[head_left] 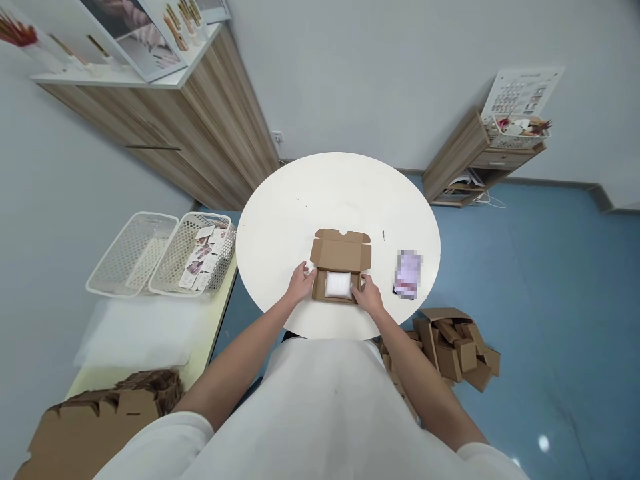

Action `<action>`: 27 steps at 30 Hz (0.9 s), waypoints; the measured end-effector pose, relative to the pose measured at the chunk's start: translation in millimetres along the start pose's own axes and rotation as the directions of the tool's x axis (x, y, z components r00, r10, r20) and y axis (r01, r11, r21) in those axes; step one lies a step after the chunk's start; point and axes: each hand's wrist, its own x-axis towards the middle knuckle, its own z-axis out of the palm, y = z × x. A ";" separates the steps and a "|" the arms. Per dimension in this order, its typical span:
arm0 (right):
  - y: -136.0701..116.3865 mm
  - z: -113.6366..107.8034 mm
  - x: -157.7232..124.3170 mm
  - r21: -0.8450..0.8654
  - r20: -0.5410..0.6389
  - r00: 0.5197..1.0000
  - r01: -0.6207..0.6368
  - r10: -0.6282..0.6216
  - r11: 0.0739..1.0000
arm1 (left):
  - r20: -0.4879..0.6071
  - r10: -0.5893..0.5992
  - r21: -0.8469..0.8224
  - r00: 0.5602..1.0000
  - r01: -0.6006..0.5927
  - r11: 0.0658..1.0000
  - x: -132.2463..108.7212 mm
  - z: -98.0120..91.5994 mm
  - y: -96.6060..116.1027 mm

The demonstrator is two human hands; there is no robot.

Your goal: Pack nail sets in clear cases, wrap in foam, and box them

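Note:
An open cardboard mailer box lies on the round white table, its lid folded back away from me. Inside its tray sits a white wrapped packet; what the wrapping holds cannot be seen. My left hand is at the box's left wall, thumb against the edge and fingers apart from it. On the other side, my right hand grips the right wall, thumb inside beside the packet and fingers outside.
A phone-like, blurred purple item lies on the table's right. At left stand two white baskets, one with printed cards, near stacked flat cardboard. A large carton of small boxes is on the floor at right.

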 end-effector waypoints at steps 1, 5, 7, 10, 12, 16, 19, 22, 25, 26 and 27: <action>-0.6 -2.6 1.4 0.064 0.010 1.000 -0.020 0.019 0.998 | -0.016 0.002 -0.015 1.000 -0.003 1.000 2.7 -1.2 1.7; -3.8 -17.0 13.9 0.463 0.101 0.991 -0.127 0.091 0.877 | -0.025 -0.014 -0.098 1.000 0.011 0.995 16.3 -7.6 11.3; -6.4 -25.5 23.5 0.593 0.155 0.984 -0.167 0.092 0.788 | 0.017 -0.032 -0.160 0.999 0.034 0.987 24.7 -11.5 18.7; -11.4 -36.2 37.8 0.682 0.229 0.968 -0.234 0.101 0.693 | 0.080 -0.084 -0.243 0.993 0.101 0.965 34.4 -14.6 30.4; -14.9 -40.2 44.3 0.728 0.294 0.951 -0.287 0.094 0.622 | 0.121 -0.089 -0.263 0.989 0.119 0.958 36.7 -14.2 36.1; -19.7 -41.0 46.7 0.770 0.336 0.941 -0.296 0.036 0.564 | 0.155 -0.049 -0.290 0.987 0.093 0.953 33.6 -11.6 40.1; -20.1 -40.0 43.7 0.790 0.346 0.938 -0.295 0.007 0.537 | 0.175 -0.035 -0.323 0.984 0.091 0.942 30.5 -12.1 39.5; -18.8 -41.1 41.3 0.804 0.370 0.928 -0.302 -0.035 0.512 | 0.212 -0.028 -0.369 0.977 0.107 0.923 29.5 -15.1 39.1; -17.8 -43.9 40.9 0.810 0.397 0.915 -0.311 -0.073 0.498 | 0.268 -0.035 -0.427 0.963 0.152 0.891 29.2 -18.9 39.1; -17.7 -44.8 41.1 0.809 0.401 0.913 -0.314 -0.076 0.498 | 0.282 -0.043 -0.440 0.958 0.169 0.882 29.0 -20.2 39.0; -17.7 -45.4 41.5 0.806 0.403 0.912 -0.315 -0.076 0.501 | 0.294 -0.051 -0.449 0.954 0.185 0.874 28.7 -21.2 38.8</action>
